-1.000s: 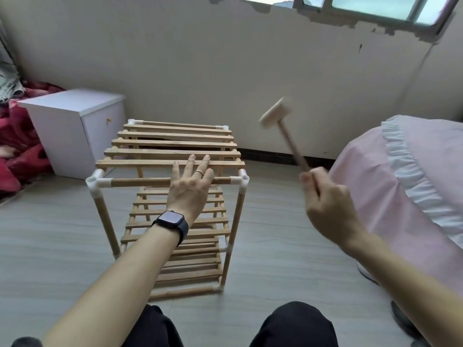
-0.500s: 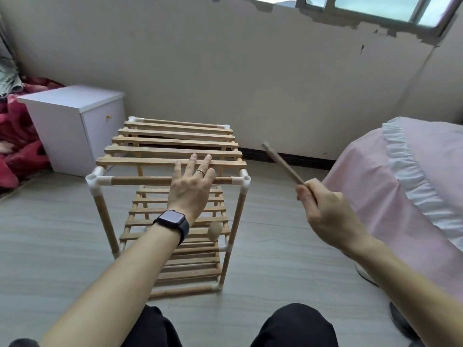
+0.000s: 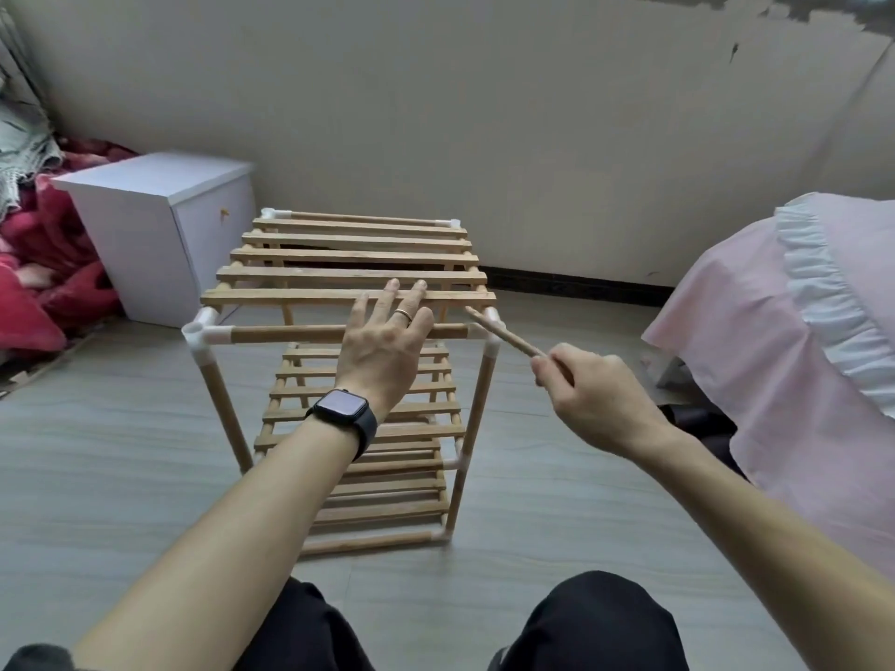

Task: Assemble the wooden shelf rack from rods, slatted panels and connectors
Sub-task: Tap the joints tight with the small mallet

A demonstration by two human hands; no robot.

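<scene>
I am pressing my left hand (image 3: 382, 346) palm down on the top of the rack (image 3: 348, 256), fingers straight and spread. The rack is standing upright on the floor (image 3: 121, 452) directly ahead of my knees. The fingertips are reaching onto the nearest top slat (image 3: 290, 297) and the palm is lying over the front rod (image 3: 281, 334). My right hand (image 3: 591, 399), just to the right of the left one, is curling round a wooden stick (image 3: 508, 337). The stick's far end is lying against the white corner connector (image 3: 491, 351) just beyond that hand's knuckles, and no head is showing on it. I am judging the rack to be light and easily shoved across smooth flooring, hence the bracing hand. The rods and slats are looking stiff but slender. The push-fit plastic joints are probably the weak points, apt to crack or pop loose under a skewed blow. I am recommending taking hold by the rods close beside the connectors, never mid-slat, where thin wood is likeliest to flex.
</scene>
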